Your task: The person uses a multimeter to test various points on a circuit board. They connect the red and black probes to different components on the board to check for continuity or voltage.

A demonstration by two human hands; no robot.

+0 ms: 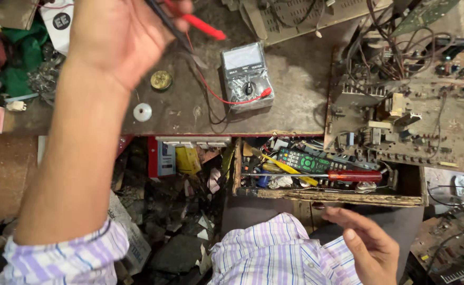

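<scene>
Left hand (118,37) grips two thin probes (190,24), red and black, above the bench near the meter (247,76); light, stiff, apparently best held mid-shaft. Right hand (369,245) hangs open, empty.

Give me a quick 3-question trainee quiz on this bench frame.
1. True or false: the left hand holds the red and black probes.
2. Where does the red-handled screwdriver lie? A) on the bench by the meter B) in the open drawer C) on the circuit board
3. Fill in: the right hand is open and holds ____.

Key
1. True.
2. B: it lies across the drawer, beside the remote.
3. Nothing: it hovers below the drawer's front edge.
</scene>
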